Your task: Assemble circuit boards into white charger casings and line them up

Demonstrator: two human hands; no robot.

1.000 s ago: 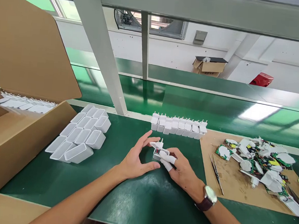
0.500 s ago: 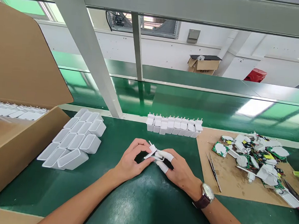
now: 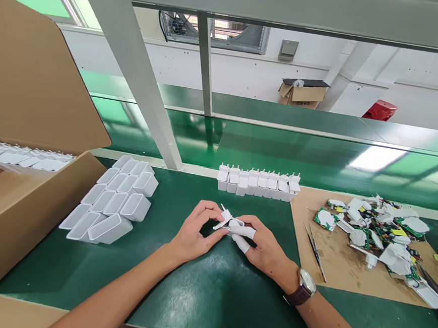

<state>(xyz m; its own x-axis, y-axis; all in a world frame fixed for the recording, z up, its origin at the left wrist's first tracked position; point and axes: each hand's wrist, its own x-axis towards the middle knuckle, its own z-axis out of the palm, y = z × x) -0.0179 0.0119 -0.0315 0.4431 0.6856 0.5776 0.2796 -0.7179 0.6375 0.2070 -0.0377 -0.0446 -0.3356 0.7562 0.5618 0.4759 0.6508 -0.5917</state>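
Both my hands meet over the green mat (image 3: pixel 209 289) on one small white charger (image 3: pixel 226 220). My left hand (image 3: pixel 194 233) pinches its plug cap with thumb and fingers. My right hand (image 3: pixel 261 245), with white finger cots on two fingers and a watch on the wrist, grips the charger's body from the right. A row of assembled white chargers (image 3: pixel 259 182) stands just beyond my hands.
Empty white housings (image 3: pixel 113 201) lie stacked at the left beside an open cardboard box (image 3: pixel 14 208) of white parts. At the right, tweezers (image 3: pixel 316 245) and a heap of circuit boards and plug parts (image 3: pixel 380 232) lie on a cardboard sheet. A green conveyor (image 3: pixel 281 148) runs behind.
My left hand, open a second ago, has closed onto the charger's plug cap. The cap now sits tilted up between both hands.
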